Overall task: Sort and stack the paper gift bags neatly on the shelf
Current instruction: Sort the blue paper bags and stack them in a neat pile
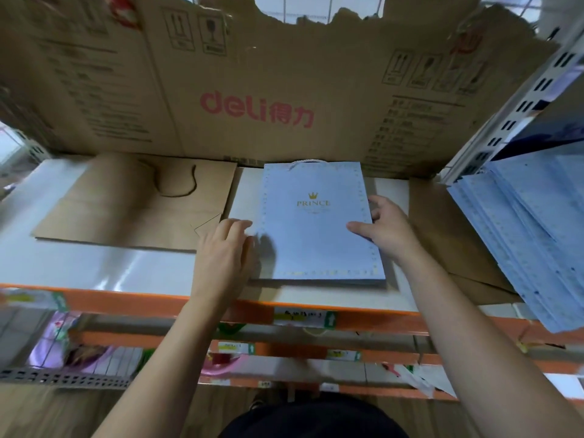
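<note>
Up at a white shelf (126, 273) with an orange front lip, backing onto a big cardboard sheet (252, 74). Squaring up the blue gift bag (316, 241) now: lying flat mid-shelf, long axis running straight away, cord handles at the far end by the cardboard. Bracketing it along both long edges: left hand (221, 248) touching the near left edge with fingers relaxed, right hand (385, 229) laying its thumb on the face, fingers against the right edge, gripping nothing. Sitting just right of a flat brown bag (126, 210), not touching it. Spotting a sheaf of matching blue bags (521, 241) leaning well off to the right, nearer the right hand, so probably reaching that way next.
</note>
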A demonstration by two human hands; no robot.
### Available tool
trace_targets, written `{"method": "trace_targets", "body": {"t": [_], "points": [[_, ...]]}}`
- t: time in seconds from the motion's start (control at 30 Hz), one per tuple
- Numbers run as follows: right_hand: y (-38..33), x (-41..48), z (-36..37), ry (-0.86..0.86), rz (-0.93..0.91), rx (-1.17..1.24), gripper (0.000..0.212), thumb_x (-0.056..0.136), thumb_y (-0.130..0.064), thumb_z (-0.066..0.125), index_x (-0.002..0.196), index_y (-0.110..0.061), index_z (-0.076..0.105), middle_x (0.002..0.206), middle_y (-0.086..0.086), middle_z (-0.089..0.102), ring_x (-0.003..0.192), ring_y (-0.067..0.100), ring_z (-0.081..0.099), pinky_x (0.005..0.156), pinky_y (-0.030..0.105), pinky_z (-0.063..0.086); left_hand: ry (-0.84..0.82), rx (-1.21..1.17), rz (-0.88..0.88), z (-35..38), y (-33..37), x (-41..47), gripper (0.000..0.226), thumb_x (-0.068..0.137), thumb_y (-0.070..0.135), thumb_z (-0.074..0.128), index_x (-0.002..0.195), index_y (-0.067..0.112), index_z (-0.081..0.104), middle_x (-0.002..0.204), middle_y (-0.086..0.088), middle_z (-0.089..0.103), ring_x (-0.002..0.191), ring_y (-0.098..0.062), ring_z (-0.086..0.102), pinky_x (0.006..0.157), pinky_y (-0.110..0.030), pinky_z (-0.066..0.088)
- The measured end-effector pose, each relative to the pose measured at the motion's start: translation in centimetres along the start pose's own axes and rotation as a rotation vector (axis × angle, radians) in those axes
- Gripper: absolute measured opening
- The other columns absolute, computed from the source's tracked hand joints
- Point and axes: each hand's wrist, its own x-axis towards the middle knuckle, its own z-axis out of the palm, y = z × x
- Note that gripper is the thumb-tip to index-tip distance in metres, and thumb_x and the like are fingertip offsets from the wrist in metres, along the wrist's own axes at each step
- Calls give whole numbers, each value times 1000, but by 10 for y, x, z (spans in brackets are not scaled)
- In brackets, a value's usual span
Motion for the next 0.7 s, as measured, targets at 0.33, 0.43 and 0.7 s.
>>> {"method": "trace_targets", "body": {"t": [0.33,0.43,0.7], "points": [[20,-8,15,198,-119,-451,50,89,-33,66,133,-21,46,132,4,54,123,25,47,95,34,41,-24,22,-17,1,1,1,47,95,39,31,110,7,61,112,-12,61,100,-29,57,83,-41,47],[26,-16,12,218,-120,-497,45,92,-36,60,132,-19,49,127,9,53,120,30,47,101,43,41,-25,5,-35,2,0,1,45,96,39,33,110,7,61,113,-12,60,100,-28,57,84,-42,48],[1,-67,3,-112,-66,-526,82,69,-51,80,139,-26,46,160,0,14,146,19,17,112,33,25,-20,-8,-52,2,1,0,38,99,34,39,114,6,60,117,-13,60,104,-30,57,86,-43,45]]}}
